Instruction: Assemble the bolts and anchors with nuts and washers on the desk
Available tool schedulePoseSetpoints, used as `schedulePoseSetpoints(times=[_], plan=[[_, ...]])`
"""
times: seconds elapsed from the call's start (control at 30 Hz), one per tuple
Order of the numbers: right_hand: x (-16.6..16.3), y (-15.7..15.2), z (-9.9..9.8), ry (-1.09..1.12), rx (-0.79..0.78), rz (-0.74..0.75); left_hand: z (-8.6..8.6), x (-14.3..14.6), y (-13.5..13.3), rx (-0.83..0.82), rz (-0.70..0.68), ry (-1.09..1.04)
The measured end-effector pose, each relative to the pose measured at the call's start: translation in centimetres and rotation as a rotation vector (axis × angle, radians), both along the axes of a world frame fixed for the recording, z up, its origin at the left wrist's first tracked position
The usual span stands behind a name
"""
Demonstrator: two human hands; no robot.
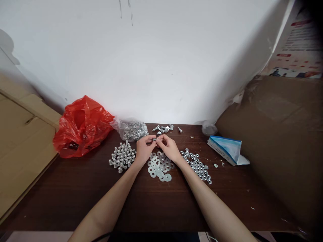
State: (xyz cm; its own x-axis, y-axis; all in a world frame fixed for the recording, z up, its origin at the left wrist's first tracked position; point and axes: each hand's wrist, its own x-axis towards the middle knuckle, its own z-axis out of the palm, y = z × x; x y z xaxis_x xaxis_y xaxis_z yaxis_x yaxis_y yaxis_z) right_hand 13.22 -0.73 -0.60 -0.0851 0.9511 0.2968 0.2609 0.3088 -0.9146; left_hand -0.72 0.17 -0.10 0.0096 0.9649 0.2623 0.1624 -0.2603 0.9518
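Over the middle of the table, my left hand (pixel 145 148) pinches a small metal bolt (pixel 154 139) between thumb and fingertips. The fingers of my right hand (pixel 169 148) are closed at the bolt's other end, touching it; whether a nut or washer is on it is too small to tell. Below the hands lies a spread of flat washers (pixel 159 166). Several bolts (pixel 122 155) stand on their heads beside my left hand. A patch of nuts (pixel 199 167) lies to the right, partly behind my right forearm.
Bolts fitted with other parts (pixel 164 129) lie at the back by the wall. A clear bag of metal parts (pixel 135 130) and a red plastic bag (pixel 84 126) are at left. A blue-and-white packet (pixel 225 149), a clear plastic cup (pixel 209 128) and a cardboard box (pixel 277 134) stand right.
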Motion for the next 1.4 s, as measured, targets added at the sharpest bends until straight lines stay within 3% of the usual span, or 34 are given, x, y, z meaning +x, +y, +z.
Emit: schedulePoseSetpoints(times=[0.27, 0.43, 0.7, 0.87, 1.03, 1.13, 1.2, 1.33, 1.4], plan=[[-0.1, 0.1, -0.3, 0.066, -0.021, -0.031, -0.4, 0.1, 0.2, -0.005, -0.013, -0.032], [0.0, 0.2, -0.4, -0.004, 0.011, -0.007, 0.1, 0.2, -0.1, 0.007, 0.009, -0.024], [-0.2, -0.2, 0.1, -0.011, 0.001, -0.023, 0.1, 0.0, -0.2, 0.033, 0.005, 0.094], [-0.2, -0.2, 0.0, -0.026, 0.021, -0.068, 0.9, -0.1, -1.2, 0.245, -0.02, 0.322], [-0.3, -0.1, -0.5, 0.004, 0.019, -0.036, 4.7, -0.6, -3.9, 0.538, 0.051, 0.438], [-0.3, 0.0, -0.7, 0.042, -0.018, -0.011, 7.4, -3.7, -4.9, 0.575, 0.18, 0.417], [-0.4, 0.0, -0.9, 0.052, -0.03, -0.003, 8.6, -7.6, -4.5, 0.537, 0.302, 0.419], [-0.4, 0.1, -1.0, 0.046, -0.028, 0.017, 8.9, -17.7, -0.7, 0.325, 0.624, 0.427], [-0.4, 0.1, -1.0, 0.05, -0.024, 0.026, 8.5, -21.8, 1.8, 0.168, 0.67, 0.504]])
